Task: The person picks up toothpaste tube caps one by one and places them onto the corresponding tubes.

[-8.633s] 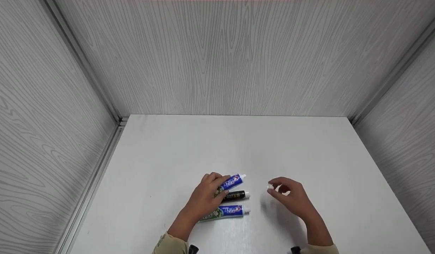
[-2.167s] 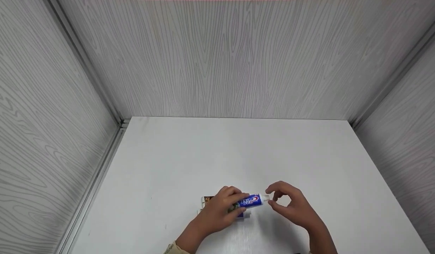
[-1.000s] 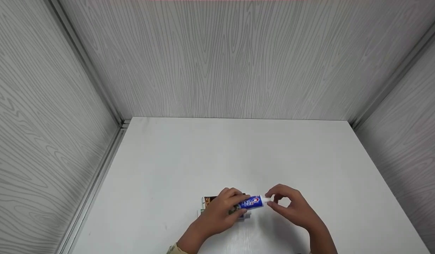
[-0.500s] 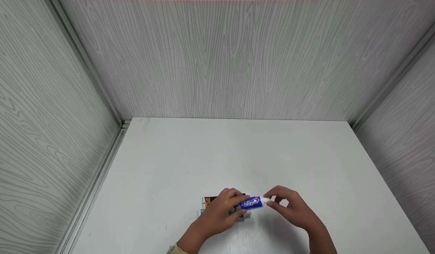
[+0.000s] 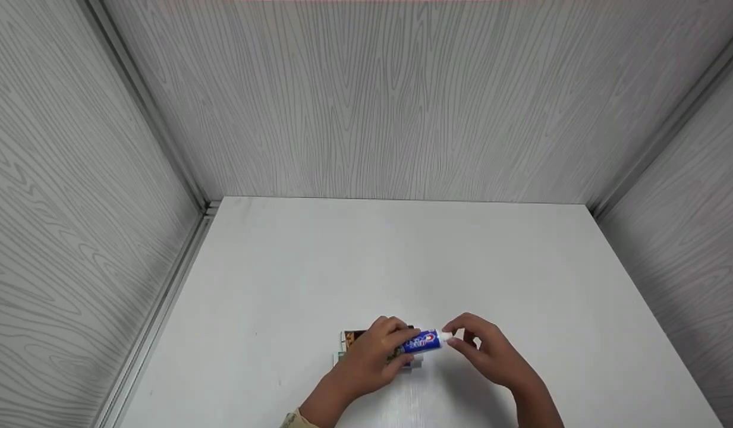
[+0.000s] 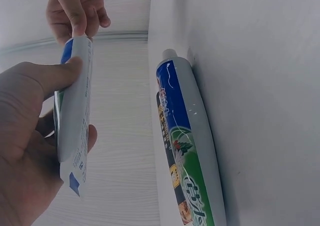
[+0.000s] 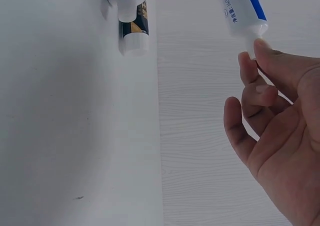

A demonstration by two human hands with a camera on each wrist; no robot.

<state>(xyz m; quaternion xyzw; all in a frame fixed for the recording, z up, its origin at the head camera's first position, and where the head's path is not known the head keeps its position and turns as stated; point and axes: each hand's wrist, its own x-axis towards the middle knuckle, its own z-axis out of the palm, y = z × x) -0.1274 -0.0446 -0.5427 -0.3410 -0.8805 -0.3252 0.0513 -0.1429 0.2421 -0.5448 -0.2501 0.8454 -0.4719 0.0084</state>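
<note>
My left hand (image 5: 369, 359) grips a blue and white toothpaste tube (image 5: 423, 340), its thumb and fingers round the body. In the left wrist view this tube (image 6: 75, 106) is held above the table, with its flat crimped end toward the camera. At the nozzle end, my right hand (image 5: 485, 353) pinches the small white cap (image 5: 447, 336) between thumb and index finger. The right wrist view shows the thumb and fingertip over the cap (image 7: 251, 45), partly hiding it, while the other fingers are loosely bent.
Beneath my left hand, a blue and green toothpaste tube (image 6: 186, 141) and a black one (image 6: 169, 151) lie side by side on the white table (image 5: 402, 255). Both have white caps at the right end. Grey wood-grain panels (image 5: 372, 107) stand at the back and sides.
The left hand has lifted its tube off the table and shifted right. The right hand, earlier apart with the white cap in its fingertips, has moved left to the tube's nozzle.
</note>
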